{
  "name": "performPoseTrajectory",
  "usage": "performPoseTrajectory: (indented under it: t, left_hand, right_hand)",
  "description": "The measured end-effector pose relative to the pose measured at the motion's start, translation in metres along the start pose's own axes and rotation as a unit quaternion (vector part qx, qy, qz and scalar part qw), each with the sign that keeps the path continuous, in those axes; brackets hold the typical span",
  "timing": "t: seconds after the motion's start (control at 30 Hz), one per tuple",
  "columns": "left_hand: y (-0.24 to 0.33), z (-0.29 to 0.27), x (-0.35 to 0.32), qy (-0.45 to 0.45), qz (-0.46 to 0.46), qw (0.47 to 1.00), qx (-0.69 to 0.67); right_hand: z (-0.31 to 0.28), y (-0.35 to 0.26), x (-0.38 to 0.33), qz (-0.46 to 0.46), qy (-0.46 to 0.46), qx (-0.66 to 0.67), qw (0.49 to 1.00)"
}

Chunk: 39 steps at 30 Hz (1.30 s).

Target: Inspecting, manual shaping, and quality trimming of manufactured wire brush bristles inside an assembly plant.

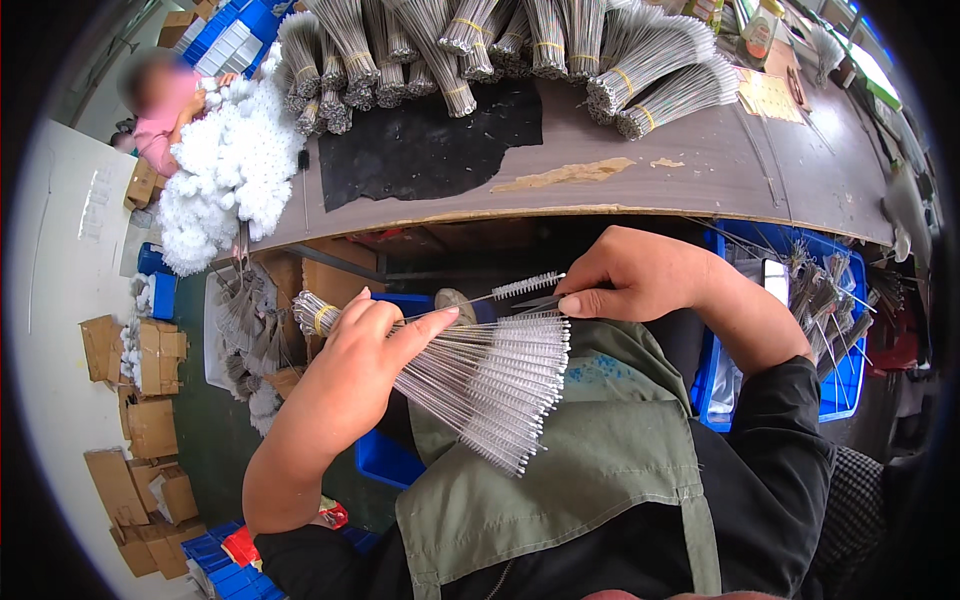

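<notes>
My left hand [375, 345] is closed around a bundle of thin wire brushes [490, 380], held over my lap. Their pale bristle ends fan out to the right, and a yellow band ties the stems at the left end. One brush [528, 286] stands apart above the fan, its bristle end close to my right fingers. My right hand [615, 280] is closed in a pinch at the fan's upper right corner. A thin, dark, pointed piece shows beside its fingertips; its kind is too small to tell, and the fingers hide the rest.
Ahead is a grey-brown table [690, 190] with banded brush bundles [545, 40], a black sheet [430, 145] and a pile of white brushes [230, 160]. A blue bin [850, 390] of brushes stands right. Cardboard boxes [150, 430] line the left wall. A person [165, 110] sits far left.
</notes>
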<state>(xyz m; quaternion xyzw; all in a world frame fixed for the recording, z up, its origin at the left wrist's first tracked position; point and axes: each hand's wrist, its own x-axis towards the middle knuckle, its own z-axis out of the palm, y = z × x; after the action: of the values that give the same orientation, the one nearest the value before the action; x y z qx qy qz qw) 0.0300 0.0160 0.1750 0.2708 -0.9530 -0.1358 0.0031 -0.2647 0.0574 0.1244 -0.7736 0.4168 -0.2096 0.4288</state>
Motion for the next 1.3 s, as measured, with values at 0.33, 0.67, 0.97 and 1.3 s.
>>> performPoseTrajectory:
  t: [0.33, 0.67, 0.97, 1.3]
  left_hand:
    - [0.003, -0.001, 0.000, 0.001, -0.003, 1.000, -0.001]
    - [-0.008, 0.002, -0.007, -0.010, -0.040, 0.999, 0.001]
    - [-0.033, 0.069, 0.014, 0.187, -0.018, 0.963, -0.192]
    - [-0.038, 0.079, -0.004, 0.185, 0.007, 0.977, -0.106]
  right_hand:
    - [0.004, 0.000, 0.004, -0.001, -0.008, 0.016, 1.000]
    - [0.007, 0.012, 0.013, -0.050, 0.031, 0.032, 0.998]
    - [0.064, 0.069, 0.014, 0.032, 0.175, 0.476, 0.861]
    - [0.031, 0.045, 0.008, 0.066, 0.066, 0.279, 0.956]
